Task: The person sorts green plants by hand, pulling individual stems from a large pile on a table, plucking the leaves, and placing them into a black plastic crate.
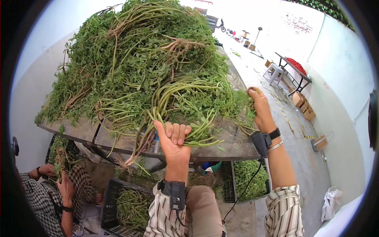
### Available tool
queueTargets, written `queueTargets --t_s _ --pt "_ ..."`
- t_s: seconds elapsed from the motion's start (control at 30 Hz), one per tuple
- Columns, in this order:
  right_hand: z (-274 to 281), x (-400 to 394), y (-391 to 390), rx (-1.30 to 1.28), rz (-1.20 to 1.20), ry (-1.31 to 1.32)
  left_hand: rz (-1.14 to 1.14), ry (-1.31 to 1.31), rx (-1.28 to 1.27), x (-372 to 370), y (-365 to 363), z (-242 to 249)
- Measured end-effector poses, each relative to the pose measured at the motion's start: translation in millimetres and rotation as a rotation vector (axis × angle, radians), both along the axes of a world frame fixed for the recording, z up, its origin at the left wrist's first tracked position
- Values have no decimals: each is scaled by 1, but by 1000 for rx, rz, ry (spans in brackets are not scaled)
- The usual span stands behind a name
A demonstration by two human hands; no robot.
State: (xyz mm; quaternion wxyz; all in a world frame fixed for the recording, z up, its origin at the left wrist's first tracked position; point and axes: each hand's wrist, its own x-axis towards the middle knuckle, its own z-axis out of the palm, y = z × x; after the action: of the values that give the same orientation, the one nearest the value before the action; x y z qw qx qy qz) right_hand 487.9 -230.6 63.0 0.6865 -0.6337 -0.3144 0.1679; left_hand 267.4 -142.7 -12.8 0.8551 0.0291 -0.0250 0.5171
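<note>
My left hand (175,144) is closed around a bunch of long-stemmed leafy greens (167,94) at the near edge of the table. Its thick pale-green stems arch back over the pile, and a few stems with reddish roots (130,160) hang below the edge on the left. To the right, my right hand (259,106) is raised, thumb and fingers pinched on a thin feathery green sprig (242,98). Behind both hands rises a big heap of leafy greens (134,51), with roots and stems tangled through it.
The heap covers much of the dark table (114,138). Below it stand a black crate (112,197) of stems and another crate of greens (250,177). At lower left, a co-worker's hands (65,187) hold plants. Cables run from my wrist devices. A white stool (273,74) stands farther off.
</note>
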Motion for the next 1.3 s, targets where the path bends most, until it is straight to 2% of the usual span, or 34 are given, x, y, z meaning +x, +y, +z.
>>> queueTargets --t_s 0.17,0.33,0.43,0.47,0.53,0.6,0.63,0.7,0.73,0.8,0.83,0.87,0.93,1.03,1.17,1.23,1.27,1.3 --pt "11 40 -7 223 -81 36 -8 -39 21 -3 2 -4" --pt "12 58 -14 266 -121 -8 -8 -19 49 -2 2 -4" --pt "7 48 -8 110 -120 -317 -16 -46 35 -2 1 -2" --pt "8 36 -6 111 -119 -317 -21 -35 42 -2 2 -3" --pt "10 13 -4 -293 35 -636 -24 -23 50 -2 2 -3" --pt "-1 0 7 -254 272 -890 -32 -12 43 -2 1 -2" --pt "-4 -8 12 -252 271 -887 -32 -9 44 -2 1 -3" --pt "-10 -21 21 -363 348 -1188 -33 -4 56 -2 1 -3" --pt "-10 -27 25 -360 347 -1185 -33 -1 59 -2 1 -3" --pt "-7 -38 32 -541 409 -1351 -32 8 55 -3 0 -1" --pt "-8 -40 35 -537 437 -1404 -29 8 55 -3 1 -2" --pt "-7 -41 36 -536 440 -1405 -34 7 64 -3 2 -3" --pt "-4 -44 37 -704 524 -1419 -40 5 72 -3 3 -3" --pt "-13 -37 39 -563 466 -1439 -16 32 51 -4 3 -1" --pt "-13 -30 39 -595 391 -1382 -4 46 52 -4 2 -1" --pt "-20 -13 39 -400 207 -985 -3 53 53 -5 1 -2" --pt "-18 -6 36 -398 208 -986 -1 38 46 -5 1 -2" --pt "-15 2 34 -408 184 -876 2 23 38 -6 2 -2"
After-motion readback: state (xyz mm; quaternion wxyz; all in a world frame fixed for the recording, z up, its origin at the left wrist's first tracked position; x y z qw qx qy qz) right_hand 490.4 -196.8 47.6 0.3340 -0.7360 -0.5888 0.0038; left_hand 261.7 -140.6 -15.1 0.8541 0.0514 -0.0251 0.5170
